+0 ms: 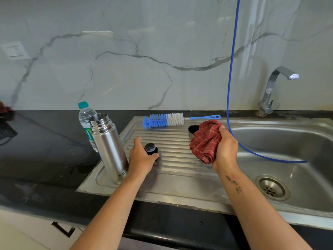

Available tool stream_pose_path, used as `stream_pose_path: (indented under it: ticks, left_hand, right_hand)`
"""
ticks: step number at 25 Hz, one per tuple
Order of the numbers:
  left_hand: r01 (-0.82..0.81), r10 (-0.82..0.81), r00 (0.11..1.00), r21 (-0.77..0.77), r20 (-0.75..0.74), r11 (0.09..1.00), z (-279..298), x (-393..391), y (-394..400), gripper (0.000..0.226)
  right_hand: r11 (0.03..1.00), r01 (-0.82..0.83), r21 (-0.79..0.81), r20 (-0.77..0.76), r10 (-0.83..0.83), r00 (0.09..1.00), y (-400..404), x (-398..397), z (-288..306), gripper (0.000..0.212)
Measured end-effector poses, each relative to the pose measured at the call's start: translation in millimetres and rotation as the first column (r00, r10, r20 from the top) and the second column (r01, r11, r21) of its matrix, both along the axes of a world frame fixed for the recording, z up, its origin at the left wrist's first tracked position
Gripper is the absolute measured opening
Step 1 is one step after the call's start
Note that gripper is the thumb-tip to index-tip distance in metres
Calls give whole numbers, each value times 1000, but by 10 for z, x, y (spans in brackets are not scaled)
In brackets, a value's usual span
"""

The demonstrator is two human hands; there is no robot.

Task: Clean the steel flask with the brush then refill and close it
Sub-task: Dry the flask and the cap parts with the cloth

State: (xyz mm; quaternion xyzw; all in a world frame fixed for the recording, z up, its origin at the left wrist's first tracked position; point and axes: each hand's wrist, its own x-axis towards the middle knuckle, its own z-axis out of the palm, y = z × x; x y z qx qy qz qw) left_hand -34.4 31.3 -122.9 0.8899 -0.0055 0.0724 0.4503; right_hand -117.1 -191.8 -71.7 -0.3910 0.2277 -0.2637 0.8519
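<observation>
The steel flask (108, 147) stands upright and uncapped at the left end of the ribbed drainboard (176, 159). Just right of it, my left hand (141, 157) grips the flask's black stopper (151, 148) on the drainboard. My right hand (225, 147) holds a bunched red checked cloth (205, 139) above the drainboard's right part. Behind the cloth sits the flask's cup lid (192, 129), partly hidden. The blue and white bottle brush (167, 120) lies along the drainboard's back edge, handle pointing right.
A plastic water bottle (85, 116) with a green cap stands behind the flask. The sink basin (288, 159) with its drain is at right, a tap (273, 89) behind it. A blue hose (232, 69) hangs down into the basin. Black countertop (45, 150) extends left.
</observation>
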Motion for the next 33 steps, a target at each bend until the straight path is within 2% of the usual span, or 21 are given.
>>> stream_pose_path:
  ticks: [2, 4, 6, 7, 10, 13, 15, 17, 19, 22, 24, 25, 27, 28, 31, 32, 33]
  left_hand:
    - [-16, 15, 999, 25, 50, 1000, 83, -52, -52, 92]
    - [-22, 11, 982, 62, 187, 998, 198, -72, -186, 85]
    - [35, -61, 956, 95, 289, 995, 331, -13, -414, 74]
    - [95, -127, 949, 122, 287, 988, 382, 56, -559, 71]
    - [319, -361, 921, 247, 149, 915, 455, 326, -1008, 72]
    - [485, -512, 859, 316, 3, 815, 392, 570, -1351, 73]
    - [528, -554, 832, 337, -25, 779, 321, 717, -1480, 55]
    - [540, -573, 819, 328, 7, 775, 246, 823, -1511, 30]
    - [537, -567, 822, 264, 50, 801, 221, 869, -1480, 24]
    - [500, -501, 865, 45, 35, 865, 318, 706, -1384, 44]
    - [452, -457, 889, -109, -16, 885, 360, 556, -1312, 45]
    - [418, -429, 902, -159, -41, 894, 384, 484, -1275, 57]
    - [356, -372, 925, -171, -70, 918, 406, 351, -1206, 83]
    - [350, -363, 930, -160, -55, 923, 415, 285, -1173, 86]
    - [394, -394, 919, -132, 25, 909, 422, 115, -1110, 72]
    - [397, -392, 918, -108, 64, 911, 412, 84, -1088, 71]
    - [389, -379, 917, -67, 120, 919, 381, 78, -1061, 70]
  right_hand:
    - [999, -11, 37, -12, 12, 1000, -31, 31, -29, 29]
    - [998, -14, 54, 0, 15, 1000, -97, 32, -33, 31]
    - [999, 10, 42, 5, -10, 1000, -166, 14, -22, 28]
    - [999, 32, 2, 7, -32, 999, -206, 14, -30, 24]
    - [989, 125, -81, -36, -128, 991, -250, 23, -50, 10]
    - [977, 185, -105, -99, -196, 976, -319, 94, -121, 18]
    - [972, 192, -134, -136, -210, 968, -352, 119, -180, 18]
    - [968, 199, -151, -146, -221, 964, -368, 145, -231, 23]
    - [960, 215, -178, -128, -239, 962, -364, 154, -230, 22]
    - [936, 207, -286, -76, -238, 968, -295, 136, -192, 14]
    - [878, 179, -443, -7, -202, 979, -223, 108, -171, 22]
    - [834, 163, -526, 38, -168, 985, -183, 98, -173, 31]
    - [704, 124, -699, 108, -67, 992, -93, 65, -179, 45]
    - [612, 107, -784, 117, -23, 993, -47, 58, -181, 48]
    - [350, 107, -930, 152, 102, 983, 23, 93, -265, 45]
    - [321, 113, -940, 162, 130, 978, 27, 100, -287, 42]
    - [331, 108, -938, 165, 151, 975, 42, 107, -290, 38]
